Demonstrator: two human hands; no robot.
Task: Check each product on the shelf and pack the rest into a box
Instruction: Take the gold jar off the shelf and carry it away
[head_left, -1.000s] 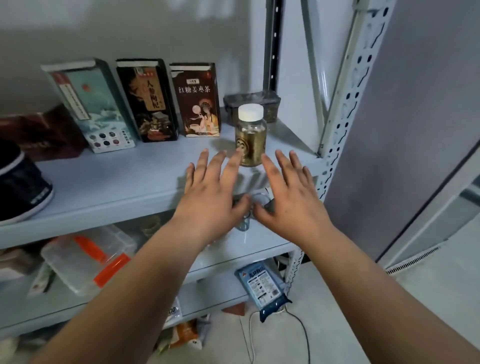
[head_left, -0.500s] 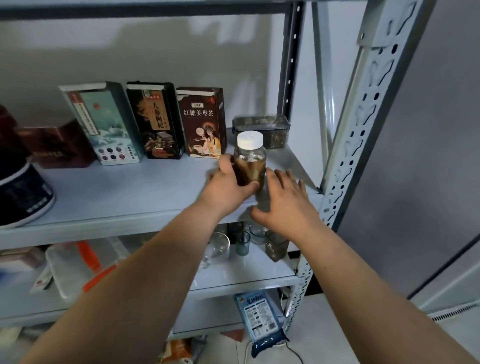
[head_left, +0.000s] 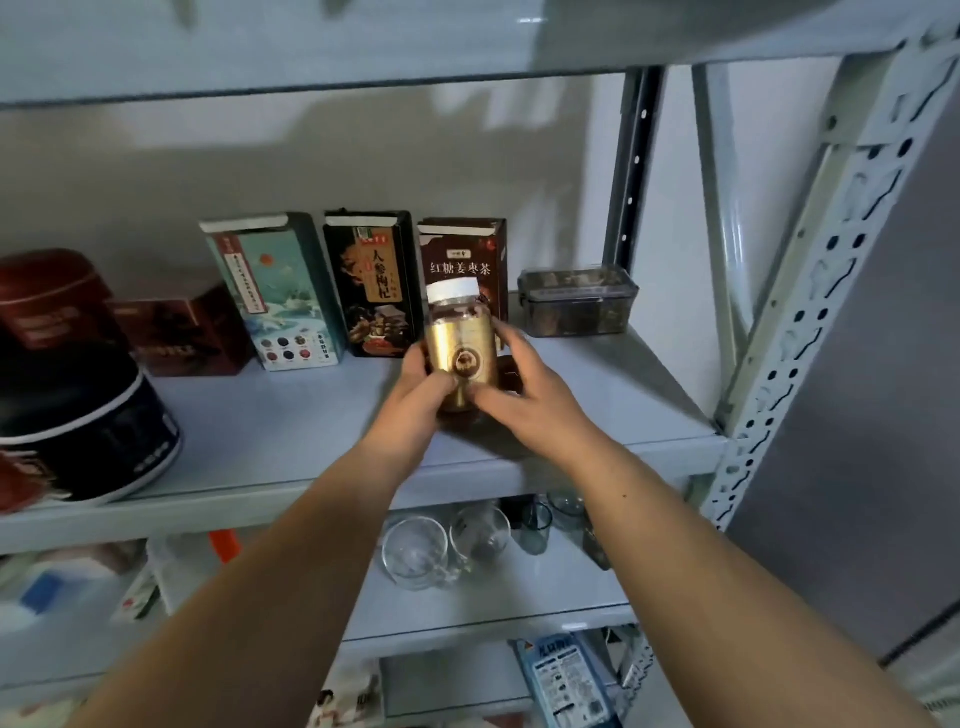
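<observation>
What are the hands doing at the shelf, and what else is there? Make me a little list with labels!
Held thing: jar with white lid and gold label
Left hand: grips the jar's left side
Right hand: grips its right side
Jar lifted or standing: cannot tell, its bottom is hidden
Behind it: teal box, black box, brown box, standing in a row
Far right: clear lidded container
Far left: round tin
Below: drinking glasses on the lower shelf
</observation>
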